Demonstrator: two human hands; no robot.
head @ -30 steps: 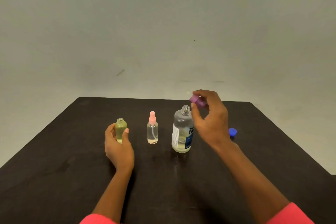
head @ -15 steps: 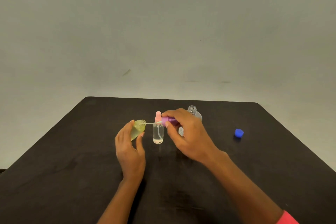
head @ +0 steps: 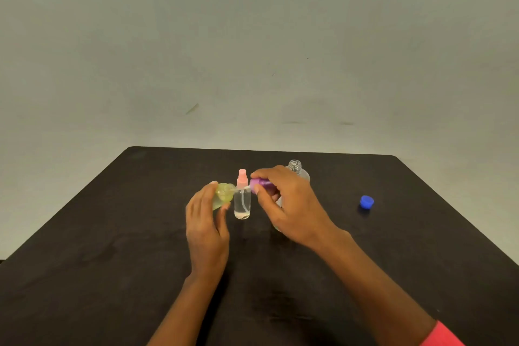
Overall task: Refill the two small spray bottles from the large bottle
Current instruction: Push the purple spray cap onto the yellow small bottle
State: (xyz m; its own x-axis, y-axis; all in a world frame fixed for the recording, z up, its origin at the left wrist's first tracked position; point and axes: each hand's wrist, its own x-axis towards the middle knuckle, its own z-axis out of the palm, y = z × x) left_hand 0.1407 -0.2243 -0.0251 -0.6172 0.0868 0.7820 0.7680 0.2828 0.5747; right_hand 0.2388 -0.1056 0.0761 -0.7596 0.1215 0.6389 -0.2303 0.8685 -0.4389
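My left hand [head: 206, 229] grips a small yellow-green bottle [head: 223, 195], tilted with its open mouth facing right. My right hand [head: 290, 206] pinches a purple spray cap [head: 262, 185] held sideways; its thin white tube points left into the green bottle's mouth. A small clear spray bottle with a pink top [head: 242, 196] stands upright just behind the tube, between my hands. The large clear bottle [head: 295, 168] stands uncapped behind my right hand, mostly hidden by it.
A blue cap [head: 366, 202] lies on the dark table [head: 112, 261] to the right of my right hand. The table's far edge meets a plain grey wall.
My right hand carried the purple spray cap from above the large bottle leftwards to the green bottle. My left hand tilted the green bottle towards it, and the tube now reaches its mouth.
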